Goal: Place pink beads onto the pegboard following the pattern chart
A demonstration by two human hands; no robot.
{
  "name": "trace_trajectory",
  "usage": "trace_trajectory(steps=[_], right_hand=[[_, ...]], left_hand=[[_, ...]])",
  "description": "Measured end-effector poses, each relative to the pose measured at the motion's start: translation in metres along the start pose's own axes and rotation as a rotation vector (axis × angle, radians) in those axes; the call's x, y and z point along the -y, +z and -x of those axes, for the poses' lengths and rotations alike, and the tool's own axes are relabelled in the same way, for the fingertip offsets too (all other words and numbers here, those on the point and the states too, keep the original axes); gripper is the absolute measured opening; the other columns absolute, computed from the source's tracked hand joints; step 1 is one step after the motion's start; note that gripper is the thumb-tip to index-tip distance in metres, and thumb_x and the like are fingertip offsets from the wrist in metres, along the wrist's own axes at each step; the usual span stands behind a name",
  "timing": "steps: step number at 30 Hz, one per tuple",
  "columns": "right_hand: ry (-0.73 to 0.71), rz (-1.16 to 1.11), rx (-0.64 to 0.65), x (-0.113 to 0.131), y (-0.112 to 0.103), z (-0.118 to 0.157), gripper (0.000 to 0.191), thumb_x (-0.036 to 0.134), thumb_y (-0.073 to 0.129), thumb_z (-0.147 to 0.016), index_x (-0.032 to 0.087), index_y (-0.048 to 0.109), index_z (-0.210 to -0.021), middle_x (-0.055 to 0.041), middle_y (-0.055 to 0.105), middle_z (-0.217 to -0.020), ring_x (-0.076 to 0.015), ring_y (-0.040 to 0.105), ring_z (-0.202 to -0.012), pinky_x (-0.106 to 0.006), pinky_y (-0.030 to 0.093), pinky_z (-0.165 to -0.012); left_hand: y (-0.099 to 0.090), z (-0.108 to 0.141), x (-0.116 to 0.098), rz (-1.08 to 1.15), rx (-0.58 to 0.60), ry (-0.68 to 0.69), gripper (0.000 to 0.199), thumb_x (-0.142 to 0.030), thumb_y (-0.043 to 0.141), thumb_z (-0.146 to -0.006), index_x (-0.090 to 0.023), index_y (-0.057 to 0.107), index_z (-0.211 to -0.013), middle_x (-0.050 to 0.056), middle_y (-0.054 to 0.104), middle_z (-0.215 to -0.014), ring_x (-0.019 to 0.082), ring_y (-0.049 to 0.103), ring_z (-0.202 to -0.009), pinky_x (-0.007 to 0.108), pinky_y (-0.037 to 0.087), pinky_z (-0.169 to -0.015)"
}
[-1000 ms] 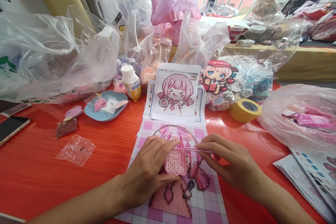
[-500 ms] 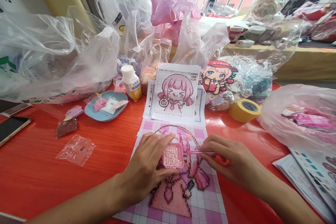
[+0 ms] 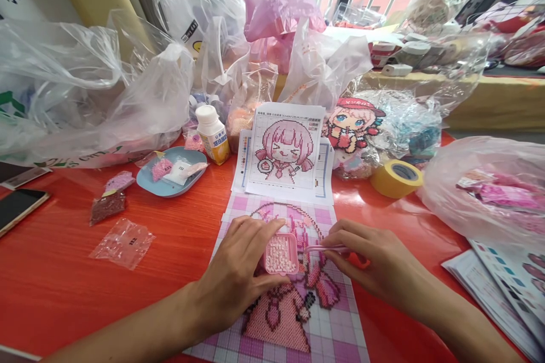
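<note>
My left hand [image 3: 238, 266] grips a small pink tray [image 3: 293, 249] between thumb and fingers. Pale pink beads [image 3: 280, 256] fill much of it. My right hand [image 3: 361, 249] pinches pink tweezers [image 3: 327, 248], whose tips point left, just beside the tray's right wall. Below both hands lies a pegboard [image 3: 340, 340] in white and purple squares, bearing a bead picture [image 3: 276, 323] of a pink-haired figure. The tray hides part of that picture. Behind the board leans a printed pattern sheet [image 3: 285, 153] showing the same figure.
A blue plate [image 3: 149, 184] with bead bags and a white bottle [image 3: 208, 125] stand at back left. Small bead bags [image 3: 108, 207] and a phone [image 3: 21, 210] lie left. Yellow tape [image 3: 395, 178], a plastic bag [image 3: 481, 181] and papers [image 3: 498, 289] are right.
Almost nothing differs. The pink tray has tilted or shifted very slightly in my left hand, and the beads in it lie a little differently. My right hand holds the tweezers in nearly the same place.
</note>
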State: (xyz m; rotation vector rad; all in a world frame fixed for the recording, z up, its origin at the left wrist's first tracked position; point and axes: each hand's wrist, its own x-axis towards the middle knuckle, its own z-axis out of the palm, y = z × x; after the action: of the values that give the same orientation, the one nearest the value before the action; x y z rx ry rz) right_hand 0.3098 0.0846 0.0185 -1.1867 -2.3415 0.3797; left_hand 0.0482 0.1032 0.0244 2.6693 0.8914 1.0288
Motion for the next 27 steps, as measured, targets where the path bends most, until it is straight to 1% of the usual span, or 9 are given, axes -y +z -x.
trace_trajectory(steps=[7,13,22,27], right_hand=[[0.019,-0.003,0.008,-0.001,0.0022,0.0017,0.013,0.027,0.051,-0.097,0.022,0.061,-0.092,-0.0029,0.062,-0.084,-0.0078,0.054,-0.059,-0.02,0.04,-0.05],[0.016,0.007,-0.008,-0.0006,0.0029,0.0019,0.013,0.026,0.05,-0.097,0.022,0.061,-0.091,-0.003,0.062,-0.084,-0.0079,0.054,-0.058,-0.021,0.041,-0.05],[0.015,0.007,-0.014,-0.0004,0.0032,0.002,0.01,0.026,0.051,-0.097,0.023,0.06,-0.093,-0.0018,0.061,-0.084,-0.0079,0.054,-0.058,-0.021,0.04,-0.049],[0.007,0.013,-0.014,0.0002,0.0031,0.0021,0.012,0.026,0.05,-0.097,0.024,0.06,-0.094,-0.0018,0.062,-0.085,-0.0085,0.055,-0.06,-0.021,0.042,-0.051]], left_hand=[[0.0009,0.0021,-0.0004,0.017,0.011,-0.001,0.056,-0.039,0.063,-0.088,-0.007,0.046,-0.131,0.013,0.068,-0.104,0.026,0.062,-0.096,0.041,0.051,-0.087],[0.0002,0.0027,0.0001,0.028,0.028,-0.008,0.055,-0.039,0.062,-0.089,-0.007,0.046,-0.131,0.013,0.068,-0.107,0.026,0.061,-0.1,0.041,0.049,-0.09],[0.0003,0.0024,0.0005,0.03,0.028,-0.007,0.056,-0.039,0.062,-0.089,-0.006,0.046,-0.131,0.013,0.067,-0.107,0.026,0.06,-0.1,0.04,0.049,-0.089],[0.0007,0.003,0.0012,0.035,0.032,-0.004,0.057,-0.04,0.062,-0.089,-0.007,0.046,-0.132,0.013,0.068,-0.108,0.026,0.06,-0.1,0.04,0.048,-0.09]])
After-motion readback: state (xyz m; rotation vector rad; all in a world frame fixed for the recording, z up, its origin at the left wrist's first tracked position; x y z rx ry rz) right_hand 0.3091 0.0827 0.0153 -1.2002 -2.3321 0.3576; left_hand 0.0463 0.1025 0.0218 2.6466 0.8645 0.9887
